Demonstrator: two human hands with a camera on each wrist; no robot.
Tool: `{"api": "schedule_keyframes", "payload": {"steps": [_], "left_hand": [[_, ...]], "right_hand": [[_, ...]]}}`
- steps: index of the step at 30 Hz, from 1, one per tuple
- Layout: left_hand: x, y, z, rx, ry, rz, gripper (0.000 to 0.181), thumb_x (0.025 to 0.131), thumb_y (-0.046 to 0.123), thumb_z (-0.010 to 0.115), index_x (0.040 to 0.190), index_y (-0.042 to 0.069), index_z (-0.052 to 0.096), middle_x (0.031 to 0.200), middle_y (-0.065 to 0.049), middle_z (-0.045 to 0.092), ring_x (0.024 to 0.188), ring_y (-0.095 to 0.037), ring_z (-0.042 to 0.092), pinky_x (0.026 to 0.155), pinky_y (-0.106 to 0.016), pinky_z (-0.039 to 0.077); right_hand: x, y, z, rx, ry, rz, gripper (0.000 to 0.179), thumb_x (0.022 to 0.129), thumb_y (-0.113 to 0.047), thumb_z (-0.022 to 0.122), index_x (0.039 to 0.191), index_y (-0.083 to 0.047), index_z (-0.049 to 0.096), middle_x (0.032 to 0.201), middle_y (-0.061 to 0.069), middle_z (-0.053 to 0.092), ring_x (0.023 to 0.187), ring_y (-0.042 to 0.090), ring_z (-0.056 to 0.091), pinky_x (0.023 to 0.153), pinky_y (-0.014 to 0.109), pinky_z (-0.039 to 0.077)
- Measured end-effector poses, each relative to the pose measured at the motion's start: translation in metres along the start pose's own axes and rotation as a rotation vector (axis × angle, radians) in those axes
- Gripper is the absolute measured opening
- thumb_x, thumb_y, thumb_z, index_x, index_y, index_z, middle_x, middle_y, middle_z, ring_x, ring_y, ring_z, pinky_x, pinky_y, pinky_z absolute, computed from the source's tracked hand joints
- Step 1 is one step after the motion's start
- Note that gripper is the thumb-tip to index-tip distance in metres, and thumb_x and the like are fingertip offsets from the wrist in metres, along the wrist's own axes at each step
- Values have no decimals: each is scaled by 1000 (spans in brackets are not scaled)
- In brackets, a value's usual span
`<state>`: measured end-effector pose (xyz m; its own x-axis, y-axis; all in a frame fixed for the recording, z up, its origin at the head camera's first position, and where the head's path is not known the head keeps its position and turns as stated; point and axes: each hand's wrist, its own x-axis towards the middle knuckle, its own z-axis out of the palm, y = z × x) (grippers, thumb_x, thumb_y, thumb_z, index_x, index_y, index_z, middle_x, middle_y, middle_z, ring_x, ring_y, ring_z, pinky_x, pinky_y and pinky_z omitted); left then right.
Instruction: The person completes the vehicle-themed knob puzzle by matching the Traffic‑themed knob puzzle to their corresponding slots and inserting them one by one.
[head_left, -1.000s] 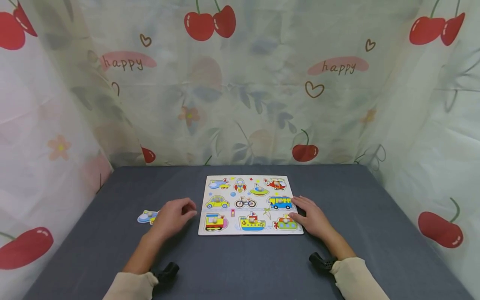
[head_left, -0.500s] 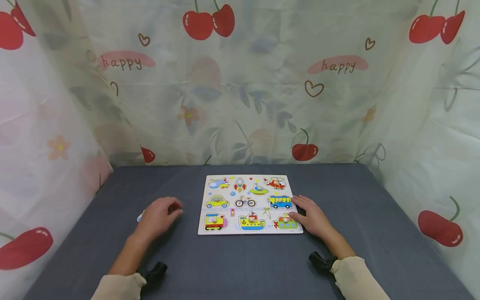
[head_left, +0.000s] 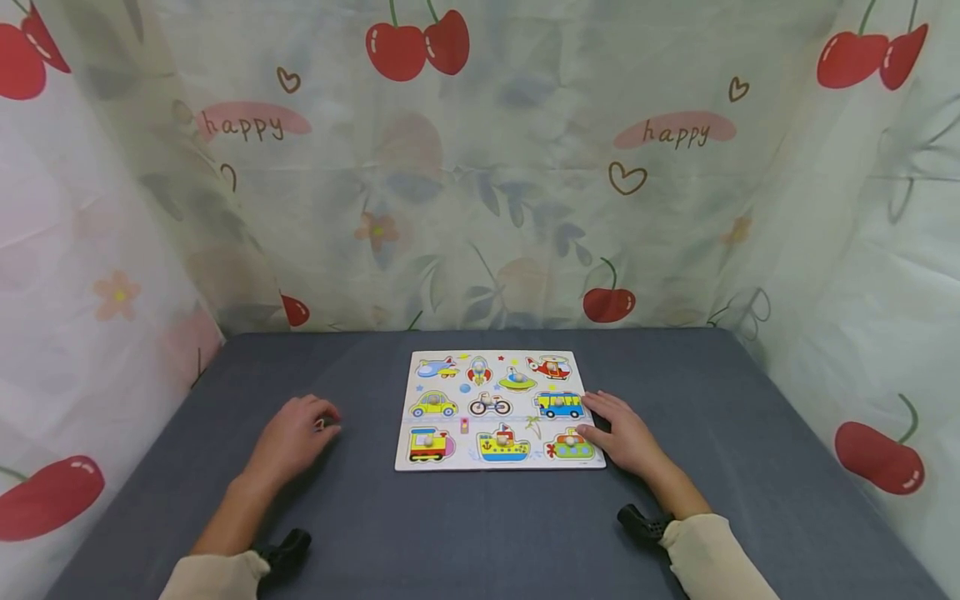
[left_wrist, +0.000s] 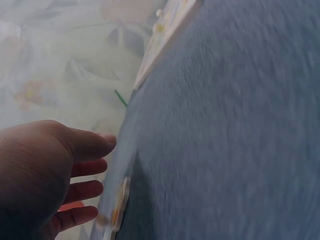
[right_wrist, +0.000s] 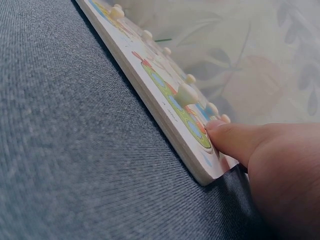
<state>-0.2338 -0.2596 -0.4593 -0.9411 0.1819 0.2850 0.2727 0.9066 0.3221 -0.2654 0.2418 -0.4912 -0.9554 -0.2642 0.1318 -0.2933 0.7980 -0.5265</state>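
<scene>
A wooden knob puzzle board lies on the dark table, with vehicle pieces such as a bus, a car and a boat. Left of it my left hand hovers over a loose puzzle piece, which the hand mostly hides in the head view. In the left wrist view its fingers are loosely bent and apart from the piece. My right hand rests at the board's right edge, thumb on top beside the submarine piece. Its other fingers are hidden in the right wrist view.
The dark cloth-covered table reaches back to a patterned curtain, which also hangs on both sides. A black wrist camera sits on the left wrist, another black camera on the right.
My left hand has moved left, away from the board and over the loose airplane piece, which was in plain sight a second ago. The right hand and the board have stayed put.
</scene>
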Motion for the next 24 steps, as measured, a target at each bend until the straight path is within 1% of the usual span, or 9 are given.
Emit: {"api": "schedule_keyframes", "payload": {"steps": [5,12,17,20,24], "left_hand": [[-3,-8,-5,17,-21,11,11,84,14,77,93,11,71,92,-5,63,87,-27,57,76,-48,46],[-5,-22,-3,-3,-71,-38,12,86,15,74,97,10,72,98,-7,63,94,-32,56,81,-52,44],[-4,-32,-3,-18,-76,-12,12,85,15,75,95,9,72,98,-8,64,96,-35,57,84,-55,43],[-2,-37,-5,-25,-85,-10,12,84,14,74,95,9,73,98,-9,65,97,-36,57,85,-55,42],[-2,-43,-9,-60,-96,-12,13,83,13,75,94,7,73,96,-9,65,95,-36,58,85,-55,43]], "right_hand": [[0,-1,0,-2,-2,8,63,93,-36,66,143,-2,47,147,20,42,140,39,28,106,60,24],[-1,0,0,-1,-2,12,63,92,-34,67,143,-2,47,147,20,42,140,39,27,107,60,24],[-1,0,0,9,-2,9,63,92,-32,67,143,-2,47,147,20,42,140,39,27,107,60,24],[-1,0,0,11,-3,10,63,92,-33,67,143,-2,47,147,20,42,140,39,27,107,60,24],[0,0,0,8,-4,8,63,92,-34,66,143,-2,47,147,19,42,140,39,27,107,60,24]]}}
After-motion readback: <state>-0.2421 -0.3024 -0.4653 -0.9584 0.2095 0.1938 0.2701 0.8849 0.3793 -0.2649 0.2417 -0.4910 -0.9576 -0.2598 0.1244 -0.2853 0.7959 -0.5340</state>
